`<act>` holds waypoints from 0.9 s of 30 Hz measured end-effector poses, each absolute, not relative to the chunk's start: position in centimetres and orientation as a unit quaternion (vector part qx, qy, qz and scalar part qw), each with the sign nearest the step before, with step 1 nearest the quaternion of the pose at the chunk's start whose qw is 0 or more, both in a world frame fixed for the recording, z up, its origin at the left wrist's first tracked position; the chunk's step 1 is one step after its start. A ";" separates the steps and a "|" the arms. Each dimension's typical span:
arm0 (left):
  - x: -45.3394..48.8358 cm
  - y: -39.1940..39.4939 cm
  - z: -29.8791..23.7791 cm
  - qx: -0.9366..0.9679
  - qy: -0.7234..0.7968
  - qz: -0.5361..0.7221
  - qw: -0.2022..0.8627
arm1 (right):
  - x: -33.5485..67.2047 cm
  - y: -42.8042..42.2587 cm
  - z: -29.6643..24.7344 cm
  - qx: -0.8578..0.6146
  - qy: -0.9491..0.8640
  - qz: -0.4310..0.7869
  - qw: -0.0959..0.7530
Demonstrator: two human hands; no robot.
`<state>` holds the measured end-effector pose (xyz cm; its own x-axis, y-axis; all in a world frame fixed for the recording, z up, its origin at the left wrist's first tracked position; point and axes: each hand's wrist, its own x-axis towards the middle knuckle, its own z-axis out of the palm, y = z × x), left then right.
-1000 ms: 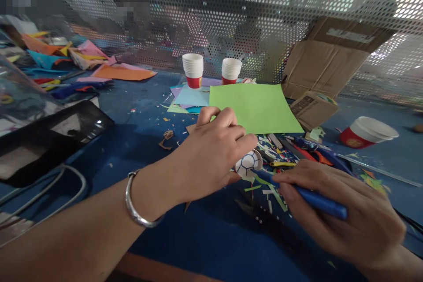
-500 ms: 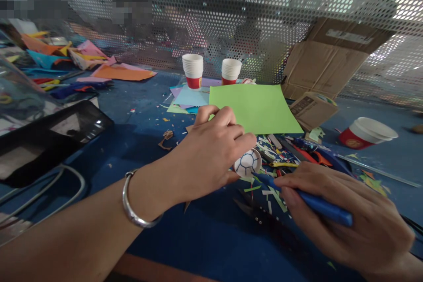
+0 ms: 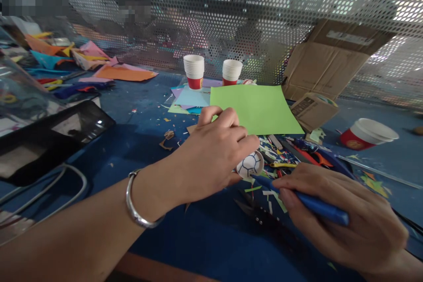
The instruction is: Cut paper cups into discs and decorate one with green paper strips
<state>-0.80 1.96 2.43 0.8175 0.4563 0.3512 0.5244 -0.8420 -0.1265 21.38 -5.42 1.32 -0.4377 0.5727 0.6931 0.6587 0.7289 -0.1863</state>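
Blue table point(image 3: 142, 141); left hand point(image 3: 211, 158) pinches a patterned disc point(image 3: 250, 164); right hand point(image 3: 343, 220) grips a pen point(image 3: 310, 202) pointing left at it

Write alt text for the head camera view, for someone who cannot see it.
A person's left hand holds a small white round piece patterned like a football, while the right hand holds a blue pen, tip near it. Behind lie a green paper sheet, paper scraps and cups on a blue table.

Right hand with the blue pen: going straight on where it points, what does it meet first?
Probably the small round white piece with a football pattern, held by the left hand; the blue pen nearly touches it.
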 end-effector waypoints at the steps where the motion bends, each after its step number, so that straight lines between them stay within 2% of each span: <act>1: -0.8 1.9 2.4 -0.947 -0.258 -0.156 0.110 | 21.3 -5.4 1.3 -0.364 -0.847 -0.056 0.385; 18: -0.9 2.0 2.5 -0.947 -0.258 -0.152 0.112 | 21.4 -5.4 1.3 -0.372 -0.840 -0.073 0.389; 27: -0.5 1.6 2.2 -0.949 -0.253 -0.157 0.108 | 21.0 -5.4 1.5 -0.354 -0.849 -0.039 0.390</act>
<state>-0.54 1.62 2.21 0.8229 0.4453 0.3530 0.5131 -0.8492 -0.1249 20.97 -5.39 1.48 -0.4442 0.5707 0.6906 0.6321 0.7460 -0.2098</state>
